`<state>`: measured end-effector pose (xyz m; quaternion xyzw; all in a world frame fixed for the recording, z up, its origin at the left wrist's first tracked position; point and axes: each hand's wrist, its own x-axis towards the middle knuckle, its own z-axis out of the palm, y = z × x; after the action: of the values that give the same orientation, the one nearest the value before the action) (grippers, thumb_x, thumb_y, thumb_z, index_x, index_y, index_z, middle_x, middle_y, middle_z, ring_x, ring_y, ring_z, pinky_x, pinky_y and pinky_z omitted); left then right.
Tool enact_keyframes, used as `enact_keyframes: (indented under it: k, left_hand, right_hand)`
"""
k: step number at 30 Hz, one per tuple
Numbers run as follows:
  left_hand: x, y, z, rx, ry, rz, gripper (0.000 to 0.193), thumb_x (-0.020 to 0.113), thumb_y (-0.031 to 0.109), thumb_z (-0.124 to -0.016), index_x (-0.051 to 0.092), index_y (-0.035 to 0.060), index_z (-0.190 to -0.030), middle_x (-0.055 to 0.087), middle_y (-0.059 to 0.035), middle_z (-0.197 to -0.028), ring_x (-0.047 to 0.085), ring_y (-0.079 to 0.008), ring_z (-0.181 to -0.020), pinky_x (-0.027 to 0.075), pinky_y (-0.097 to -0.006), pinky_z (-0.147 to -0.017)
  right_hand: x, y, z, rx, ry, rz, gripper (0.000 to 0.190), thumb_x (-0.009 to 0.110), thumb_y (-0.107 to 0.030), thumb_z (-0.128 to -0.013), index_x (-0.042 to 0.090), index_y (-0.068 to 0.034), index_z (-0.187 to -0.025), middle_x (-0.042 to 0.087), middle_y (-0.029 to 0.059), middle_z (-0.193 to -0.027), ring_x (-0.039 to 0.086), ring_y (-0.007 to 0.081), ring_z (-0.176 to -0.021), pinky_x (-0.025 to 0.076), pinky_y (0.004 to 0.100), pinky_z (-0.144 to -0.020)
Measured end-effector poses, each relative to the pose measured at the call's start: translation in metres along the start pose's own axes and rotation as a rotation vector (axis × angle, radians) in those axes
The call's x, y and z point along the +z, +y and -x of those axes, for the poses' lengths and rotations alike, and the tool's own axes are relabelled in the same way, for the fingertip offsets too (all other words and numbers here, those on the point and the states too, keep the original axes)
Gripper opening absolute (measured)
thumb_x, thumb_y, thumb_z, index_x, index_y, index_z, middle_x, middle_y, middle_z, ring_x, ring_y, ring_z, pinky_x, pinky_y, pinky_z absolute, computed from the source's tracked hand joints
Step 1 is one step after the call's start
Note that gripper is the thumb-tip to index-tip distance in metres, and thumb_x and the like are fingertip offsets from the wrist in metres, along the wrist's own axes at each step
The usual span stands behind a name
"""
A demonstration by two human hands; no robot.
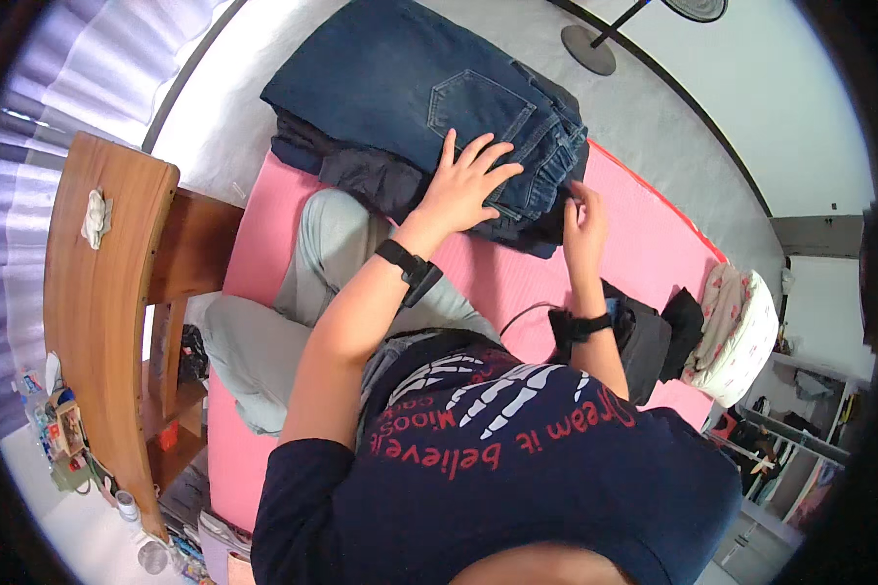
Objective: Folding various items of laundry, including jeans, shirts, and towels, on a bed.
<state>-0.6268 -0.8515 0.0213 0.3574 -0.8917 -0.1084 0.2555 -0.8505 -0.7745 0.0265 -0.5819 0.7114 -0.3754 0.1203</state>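
Note:
A pair of folded blue denim jeans (380,80) lies on top of a stack of dark folded garments (373,175) on a pink mat. My left hand (464,179) rests flat on the jeans beside the back pocket, its fingers spread. At the waistband end, on the right side of the stack, is my right hand (585,219); its fingers are bent near the stack's edge, and whether they touch or grip cloth cannot be told. Both wrists wear black straps with small black devices.
A wooden headboard or bench (110,292) with a crumpled white tissue (96,218) stands at left. On the pink mat (629,219) at right are dark folded clothes (640,344) and a folded floral quilt (739,329). A fan base (589,50) stands beyond the mat.

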Motion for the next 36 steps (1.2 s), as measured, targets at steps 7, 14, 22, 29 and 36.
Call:
enact_keyframes:
  k: [7, 14, 22, 29, 36]
  left_hand:
    - [-0.001, -0.002, -0.011, 0.039, 0.082, -0.059, 0.072, 0.08, 0.018, -0.064, 0.052, 0.0253, -0.13, 0.046, -0.0023, -0.136, 0.038, -0.0277, -0.131, 0.024, -0.0628, -0.107]
    - [-0.001, 0.0, -0.011, -0.009, 0.202, 0.037, 0.068, 0.079, 0.016, -0.064, 0.053, 0.0221, -0.127, 0.049, -0.0036, -0.131, 0.043, -0.0283, -0.125, 0.028, -0.0571, -0.106]
    - [-0.003, -0.002, -0.009, -0.042, 0.218, 0.027, 0.072, 0.078, 0.021, -0.069, 0.046, 0.0232, -0.134, 0.042, -0.0052, -0.138, 0.037, -0.0283, -0.131, 0.023, -0.062, -0.109]
    - [0.022, 0.007, -0.008, -0.02, 0.094, -0.094, 0.077, 0.075, 0.019, -0.071, 0.041, 0.0313, -0.139, 0.039, -0.0013, -0.144, 0.032, -0.0259, -0.137, 0.019, -0.0633, -0.11]
    - [0.024, -0.001, -0.001, -0.031, 0.086, -0.071, 0.074, 0.073, 0.02, -0.074, 0.04, 0.0322, -0.14, 0.038, 0.0003, -0.145, 0.031, -0.0256, -0.138, 0.017, -0.064, -0.111]
  right_hand:
    - [0.033, 0.037, -0.048, 0.626, -0.147, -0.904, 0.037, 0.047, -0.02, -0.096, 0.045, -0.005, -0.13, 0.064, 0.0136, -0.113, 0.063, 0.0284, -0.101, 0.047, 0.0355, -0.091]
    - [0.009, -0.032, -0.064, 0.401, -0.254, -1.268, 0.06, 0.053, -0.038, -0.095, 0.03, -0.021, -0.148, 0.045, 0.0143, -0.14, 0.043, 0.0247, -0.128, 0.037, 0.0407, -0.103]
    - [-0.027, -0.041, -0.095, 0.163, -0.411, -0.434, 0.067, 0.063, -0.036, -0.089, 0.034, -0.015, -0.147, 0.05, 0.0159, -0.136, 0.049, 0.0237, -0.122, 0.038, 0.0377, -0.101]
    - [-0.071, 0.162, -0.007, 0.232, -0.231, 0.544, 0.057, 0.069, -0.028, -0.081, 0.053, -0.005, -0.13, 0.063, 0.0203, -0.119, 0.058, 0.0358, -0.115, 0.046, 0.0387, -0.097]
    - [-0.097, 0.123, 0.119, 0.72, -0.208, 0.95, 0.07, 0.076, -0.036, -0.07, 0.051, -0.019, -0.133, 0.038, 0.0117, -0.147, 0.038, 0.0345, -0.133, 0.037, 0.069, -0.095]
